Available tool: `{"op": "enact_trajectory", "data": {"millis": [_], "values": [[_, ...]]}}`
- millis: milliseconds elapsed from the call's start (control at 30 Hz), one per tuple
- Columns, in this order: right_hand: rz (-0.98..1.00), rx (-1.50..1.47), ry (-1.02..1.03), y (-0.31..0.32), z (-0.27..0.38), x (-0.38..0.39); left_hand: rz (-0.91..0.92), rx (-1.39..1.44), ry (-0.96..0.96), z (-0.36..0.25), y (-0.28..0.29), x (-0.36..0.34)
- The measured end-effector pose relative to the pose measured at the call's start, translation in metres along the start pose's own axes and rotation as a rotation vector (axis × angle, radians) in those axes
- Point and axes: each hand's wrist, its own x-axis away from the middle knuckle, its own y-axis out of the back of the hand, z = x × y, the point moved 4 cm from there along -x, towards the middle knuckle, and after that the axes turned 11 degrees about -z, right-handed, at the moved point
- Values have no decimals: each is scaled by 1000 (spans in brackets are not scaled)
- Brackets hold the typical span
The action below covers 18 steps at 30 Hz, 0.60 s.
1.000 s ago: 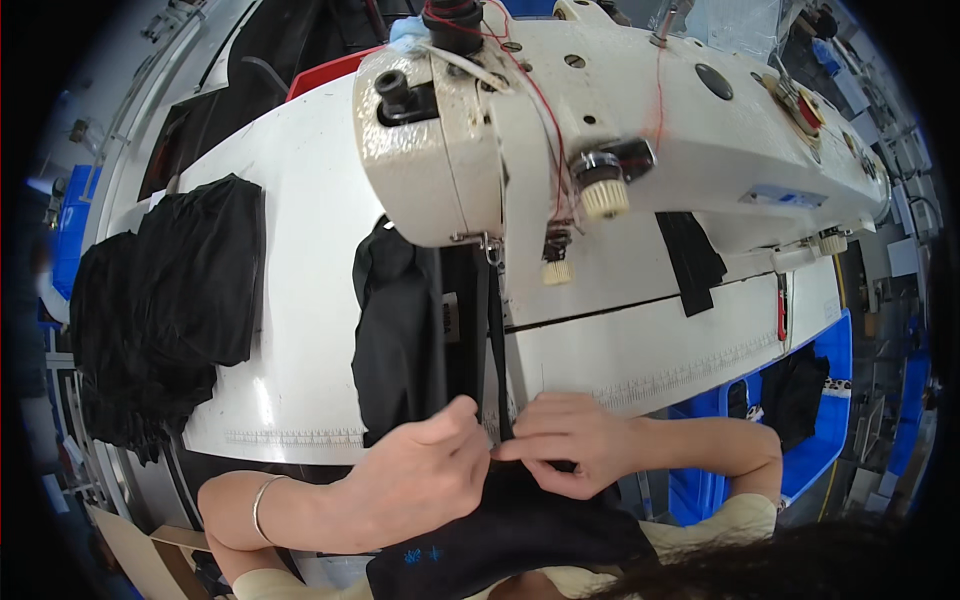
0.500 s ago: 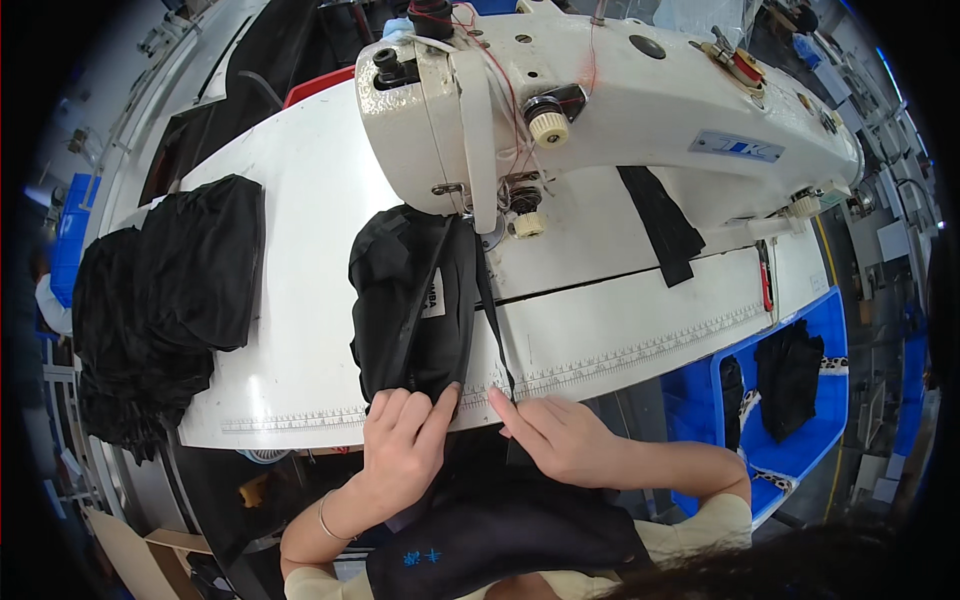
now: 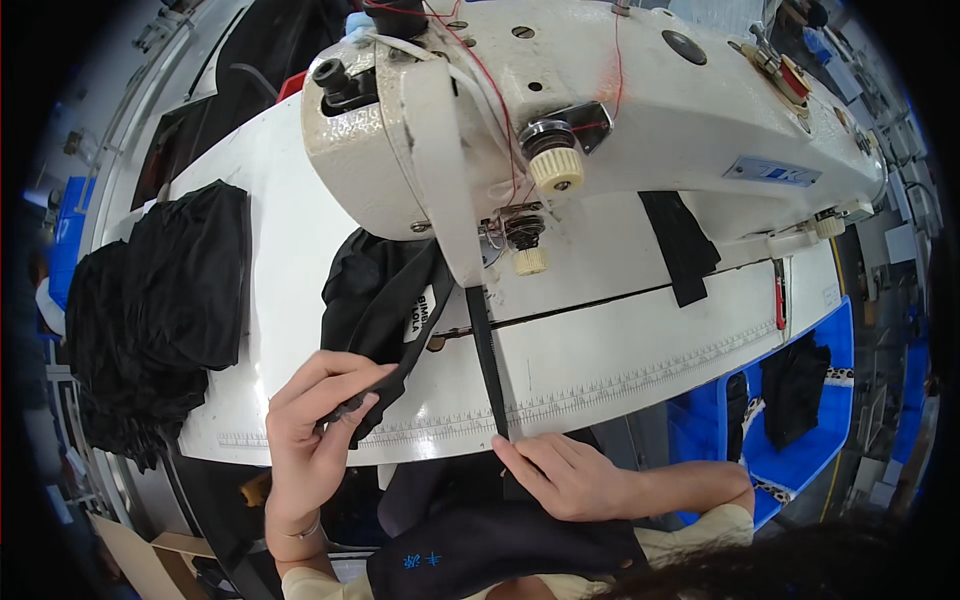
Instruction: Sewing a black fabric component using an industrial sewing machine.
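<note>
A black fabric piece (image 3: 362,290) with a white label (image 3: 420,312) lies under the head of the white sewing machine (image 3: 365,160). My left hand (image 3: 308,425) pinches its near edge between thumb and fingers and lifts that edge off the table. From beside the machine's needle area, a narrow black tape (image 3: 485,350) runs toward me. At the table's front edge my right hand (image 3: 565,475) grips the tape's near end, keeping it straight. The machine head hides the spot where fabric and tape reach the needle.
A pile of black fabric pieces (image 3: 190,290) rests on the table's left side. Right of the needle lie a black strip (image 3: 680,245) and a red-handled tool (image 3: 780,295). A printed ruler (image 3: 640,368) follows the front edge. At right stands a blue bin (image 3: 835,400) with black pieces inside.
My left hand has moved left, raising the fabric's near edge and drawing it away from the tape. My right hand has come slightly nearer me with the tape. The view has shifted closer.
</note>
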Motion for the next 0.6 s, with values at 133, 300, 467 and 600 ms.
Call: {"op": "enact_trajectory", "data": {"millis": [133, 300, 467, 600], "values": [[-71, 145, 170, 4, 4, 2, 194, -45, 167, 6, 3, 2], [22, 236, 224, -9, 5, 3, -270, 63, 381, 26, 1, -55], [57, 364, 365, -12, 8, 7, -58, 37, 139, 2, 3, -100], [102, 299, 322, -9, 7, 7, 385, -626, -873, -34, -34, 0]]}}
